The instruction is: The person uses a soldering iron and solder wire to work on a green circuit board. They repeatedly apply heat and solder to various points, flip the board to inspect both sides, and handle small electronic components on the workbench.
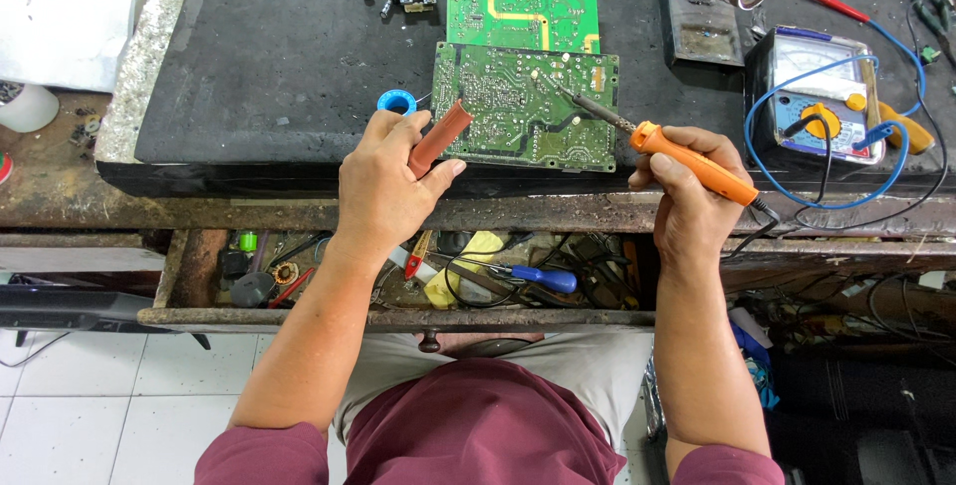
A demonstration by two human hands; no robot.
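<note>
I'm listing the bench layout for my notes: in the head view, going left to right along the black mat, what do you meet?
Blue tape roll → left hand holding a reddish-brown tool → lower green circuit board → right hand holding an orange soldering iron → multimeter ringed by a blue lead.

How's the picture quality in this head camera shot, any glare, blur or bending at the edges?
Head view: even, soft light with faint shadows; hands sharp, the soldering iron in the right hand and the reddish tool in the left hand crisp; slight sheen on the green circuit board; the bench edge bows mildly from the wide lens.
</note>
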